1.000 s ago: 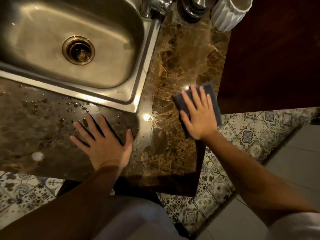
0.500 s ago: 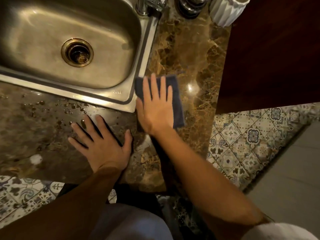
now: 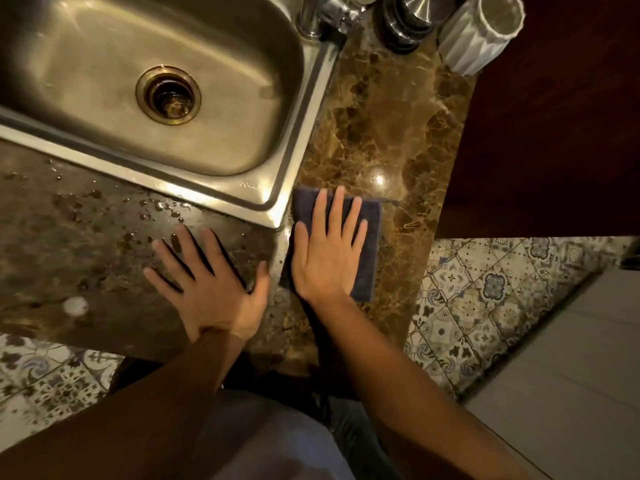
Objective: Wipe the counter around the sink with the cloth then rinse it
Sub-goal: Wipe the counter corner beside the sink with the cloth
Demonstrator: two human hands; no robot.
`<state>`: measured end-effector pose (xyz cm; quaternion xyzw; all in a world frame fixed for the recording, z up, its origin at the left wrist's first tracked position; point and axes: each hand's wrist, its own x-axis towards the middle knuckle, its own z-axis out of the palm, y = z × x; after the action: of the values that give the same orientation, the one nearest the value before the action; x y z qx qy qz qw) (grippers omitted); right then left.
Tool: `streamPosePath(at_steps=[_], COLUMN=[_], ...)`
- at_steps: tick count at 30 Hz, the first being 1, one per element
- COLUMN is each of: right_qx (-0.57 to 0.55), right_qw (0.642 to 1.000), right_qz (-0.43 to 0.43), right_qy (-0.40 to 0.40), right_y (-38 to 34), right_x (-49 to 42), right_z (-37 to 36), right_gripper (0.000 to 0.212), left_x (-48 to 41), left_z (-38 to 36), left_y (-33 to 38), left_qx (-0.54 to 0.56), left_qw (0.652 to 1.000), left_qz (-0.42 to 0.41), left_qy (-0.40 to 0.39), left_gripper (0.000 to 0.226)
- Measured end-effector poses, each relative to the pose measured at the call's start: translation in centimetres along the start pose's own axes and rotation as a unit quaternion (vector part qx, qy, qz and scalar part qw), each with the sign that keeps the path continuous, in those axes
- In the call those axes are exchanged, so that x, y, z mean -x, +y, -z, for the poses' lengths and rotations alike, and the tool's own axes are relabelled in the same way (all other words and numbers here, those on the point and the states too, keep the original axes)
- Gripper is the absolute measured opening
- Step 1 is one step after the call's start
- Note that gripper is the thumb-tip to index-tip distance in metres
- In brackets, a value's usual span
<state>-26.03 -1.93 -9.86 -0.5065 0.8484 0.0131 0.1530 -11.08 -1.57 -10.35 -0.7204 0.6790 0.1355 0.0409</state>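
Cloth (image 3: 372, 244) under the flat right hand (image 3: 329, 254) wipes beside the corner of the sink (image 3: 284, 192); the splayed, empty left hand (image 3: 211, 285) rests by droplets (image 3: 162, 206), probably due next.

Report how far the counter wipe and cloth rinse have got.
Done, seemingly: the counter right of the sink shows no drops. In hand: the right hand presses the cloth flat by the sink's front corner; the left hand rests flat. Left: droplets along the sink's front, then rinsing.

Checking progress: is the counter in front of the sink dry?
No, water droplets dot the counter between the sink rim and the left hand.
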Motion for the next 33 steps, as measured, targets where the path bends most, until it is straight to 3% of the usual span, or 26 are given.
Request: streamPosePath(at_steps=[2, 6, 9, 15, 24, 33], right_qx=[-0.023, 0.023, 0.050, 0.051, 0.054, 0.042], right_qw=[0.999, 0.997, 0.994, 0.996, 0.997, 0.994], right_qz=[-0.031, 0.069, 0.089, 0.063, 0.038, 0.095], right_qy=[0.015, 0.022, 0.023, 0.033, 0.041, 0.042], right_y=[-2.5, -5.9, -6.1, -6.3, -6.7, -6.9], right_x=[-4.4, -13.3, -17.7, -22.4, -21.7, -13.6], right_z=[1.0, 2.6, 3.5, 4.7, 4.1, 1.7], right_gripper=[0.067, 0.066, 0.065, 0.064, 0.073, 0.074], left_x=[0.4, -0.1, -0.3, -0.2, -0.3, -0.4], left_z=[-0.1, -0.3, -0.3, -0.7, -0.5, -0.6], left_y=[0.1, 0.2, -0.1, -0.3, -0.2, -0.5], left_qx=[-0.001, -0.006, -0.007, -0.015, -0.001, 0.000], left_qw=[1.000, 1.000, 1.000, 1.000, 1.000, 1.000], left_qz=[-0.001, -0.002, 0.003, -0.004, -0.006, -0.002], left_qy=[0.009, 0.016, 0.015, 0.028, 0.018, 0.009], left_gripper=[0.096, 0.095, 0.095, 0.095, 0.097, 0.098])
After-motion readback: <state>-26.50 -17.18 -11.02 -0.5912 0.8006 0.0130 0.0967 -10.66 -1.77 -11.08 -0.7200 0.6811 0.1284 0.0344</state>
